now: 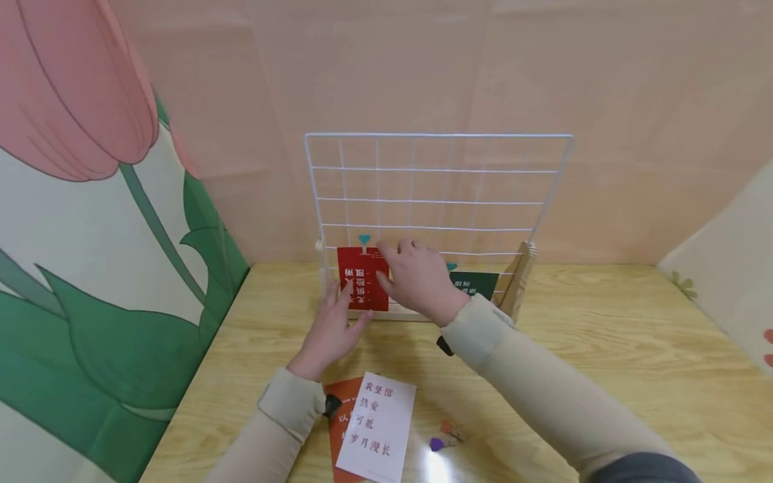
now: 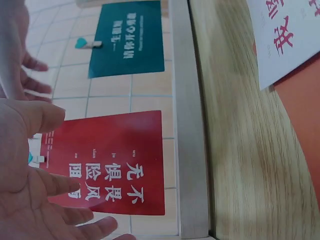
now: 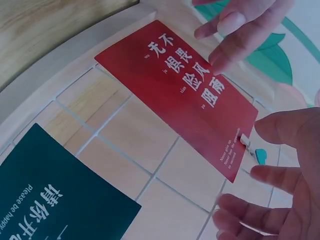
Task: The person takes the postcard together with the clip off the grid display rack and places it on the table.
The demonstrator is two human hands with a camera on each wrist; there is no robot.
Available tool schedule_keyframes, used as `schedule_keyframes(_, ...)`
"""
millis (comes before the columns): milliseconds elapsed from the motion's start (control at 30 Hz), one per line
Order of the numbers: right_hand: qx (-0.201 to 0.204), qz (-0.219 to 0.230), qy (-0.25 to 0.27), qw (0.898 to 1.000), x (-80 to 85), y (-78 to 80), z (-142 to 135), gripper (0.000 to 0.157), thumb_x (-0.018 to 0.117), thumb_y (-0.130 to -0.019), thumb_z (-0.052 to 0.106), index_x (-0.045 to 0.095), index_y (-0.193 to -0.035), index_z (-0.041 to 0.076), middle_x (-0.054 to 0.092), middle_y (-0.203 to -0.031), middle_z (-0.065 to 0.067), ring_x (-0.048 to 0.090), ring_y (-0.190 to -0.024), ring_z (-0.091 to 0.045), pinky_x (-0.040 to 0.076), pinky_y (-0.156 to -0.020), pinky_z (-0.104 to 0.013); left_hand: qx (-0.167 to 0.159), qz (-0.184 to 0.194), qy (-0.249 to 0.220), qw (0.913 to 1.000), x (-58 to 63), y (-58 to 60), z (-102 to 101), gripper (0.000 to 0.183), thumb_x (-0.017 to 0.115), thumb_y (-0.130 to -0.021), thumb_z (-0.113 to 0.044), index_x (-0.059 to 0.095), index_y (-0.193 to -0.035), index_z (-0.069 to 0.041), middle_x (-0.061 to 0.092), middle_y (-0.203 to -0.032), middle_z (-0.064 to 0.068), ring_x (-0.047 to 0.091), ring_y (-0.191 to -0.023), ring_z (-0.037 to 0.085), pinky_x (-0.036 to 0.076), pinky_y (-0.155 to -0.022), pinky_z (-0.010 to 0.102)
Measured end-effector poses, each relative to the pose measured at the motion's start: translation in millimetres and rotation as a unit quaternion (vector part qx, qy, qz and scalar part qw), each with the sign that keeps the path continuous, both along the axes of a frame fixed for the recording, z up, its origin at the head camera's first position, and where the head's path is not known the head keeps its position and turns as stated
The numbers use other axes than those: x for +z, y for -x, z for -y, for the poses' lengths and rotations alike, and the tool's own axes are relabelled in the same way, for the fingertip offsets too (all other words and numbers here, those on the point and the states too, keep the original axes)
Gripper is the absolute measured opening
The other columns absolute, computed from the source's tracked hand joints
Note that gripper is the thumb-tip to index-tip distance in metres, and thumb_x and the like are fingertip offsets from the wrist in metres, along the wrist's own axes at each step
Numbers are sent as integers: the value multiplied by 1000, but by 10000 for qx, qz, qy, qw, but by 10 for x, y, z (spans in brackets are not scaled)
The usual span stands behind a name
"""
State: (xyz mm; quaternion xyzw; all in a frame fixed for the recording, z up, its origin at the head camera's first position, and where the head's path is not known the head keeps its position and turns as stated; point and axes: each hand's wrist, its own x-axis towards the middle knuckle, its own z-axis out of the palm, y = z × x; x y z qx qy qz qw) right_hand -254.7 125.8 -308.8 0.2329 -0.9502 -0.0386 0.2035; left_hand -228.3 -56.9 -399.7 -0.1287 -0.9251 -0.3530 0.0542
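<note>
A red card (image 1: 376,295) with white writing hangs on the white wire grid (image 1: 395,170), held at its top edge by a small clip with a teal heart (image 1: 364,239). My left hand (image 1: 330,329) is at the card's left side, fingers spread; in the left wrist view they lie over part of the card. My right hand (image 1: 418,276) is at its upper right. In the right wrist view, its thumb and fingers are parted near the clip and grip nothing. A dark green card (image 3: 65,195), with another teal heart clip (image 2: 87,43), hangs to the right.
The grid stands in a wooden base (image 1: 521,278) on the wood-grain table (image 1: 604,349). Before it, a white card (image 1: 380,429) overlaps an orange-red card (image 1: 338,429). Small clips, one with a purple heart (image 1: 437,444), lie to their right. A tulip-patterned panel (image 1: 115,322) borders the left.
</note>
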Motion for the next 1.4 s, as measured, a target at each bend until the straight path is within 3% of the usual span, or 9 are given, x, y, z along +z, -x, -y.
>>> schedule_keyframes(167, 161, 15, -53, 9999, -1, 65, 69, 61, 65, -100, 39, 49, -153, 13, 68, -99, -13, 59, -71, -22, 55, -56, -31, -25, 205, -136, 9997, -16, 46, -18, 77, 63, -102, -39, 29, -161, -3, 11, -167, 30, 24, -148, 53, 31, -111, 69)
schedule_keyframes(367, 374, 71, 306, 9988, 50, 156, 136, 56, 66, -100, 34, 51, -150, 13, 59, -73, -5, 51, -54, -17, 44, -44, -27, 13, 298, -421, 9987, -4, 104, -16, 76, 63, -103, -36, 29, -160, 0, 14, -167, 28, 25, -149, 50, 30, -113, 67)
schedule_keyframes(533, 446, 676, 738, 9940, 128, 229, 177, 52, 62, -104, 28, 51, -148, 4, 51, -61, 0, 48, -49, -14, 43, -43, -25, -15, 188, -710, 9973, 3, 122, 5, 70, 61, -104, -30, 33, -157, 6, 19, -165, 29, 29, -148, 48, 31, -114, 63)
schedule_keyframes(633, 409, 1132, 984, 9879, 161, 271, 192, 46, 58, -106, 25, 53, -144, -1, 57, -67, -2, 56, -56, -15, 52, -53, -28, -35, -6, -949, 9955, 1, 132, 10, 63, 59, -103, -23, 37, -152, 11, 27, -161, 31, 35, -144, 48, 33, -114, 61)
schedule_keyframes(767, 383, 1539, 1398, 9774, 170, 311, 213, 36, 52, -109, 23, 61, -135, -1, 68, -84, -7, 60, -65, -16, 56, -67, -29, 174, 103, -1470, 9889, -1, 156, 7, 53, 57, -104, -18, 43, -147, 9, 36, -155, 28, 42, -140, 45, 37, -113, 58)
schedule_keyframes(967, 350, 1939, 2335, 9522, 155, 338, 267, 40, 50, -111, 24, 58, -141, -1, 66, -80, -5, 55, -58, -15, 48, -57, -26, 477, 68, -2342, 9710, -36, 216, 32, 47, 59, -101, -8, 40, -142, 5, 50, -139, 25, 55, -125, 41, 49, -103, 52)
schedule_keyframes(1067, 323, 1965, 2779, 9397, 130, 347, 289, 41, 53, -110, 24, 57, -143, -1, 66, -78, -5, 54, -55, -15, 46, -53, -26, 483, -37, -2629, 9636, -51, 253, 42, 53, 59, -99, -4, 35, -145, 5, 54, -129, 24, 59, -115, 38, 52, -98, 49)
schedule_keyframes(1133, 358, 1801, 2950, 9377, 96, 358, 304, 38, 55, -109, 23, 61, -139, 0, 67, -77, -6, 54, -56, -16, 45, -52, -26, 499, -104, -2703, 9614, -52, 273, 45, 55, 59, -98, -3, 35, -147, 6, 55, -126, 24, 61, -112, 37, 53, -96, 48)
schedule_keyframes(1400, 560, 1213, 3521, 9264, -89, 404, 342, 20, 61, -106, 21, 68, -115, 3, 72, -90, -7, 63, -71, -16, 56, -64, -28, 549, -167, -2358, 9701, 4, 319, 47, 38, 56, -102, -6, 52, -138, 5, 61, -120, 20, 66, -105, 33, 58, -85, 44)
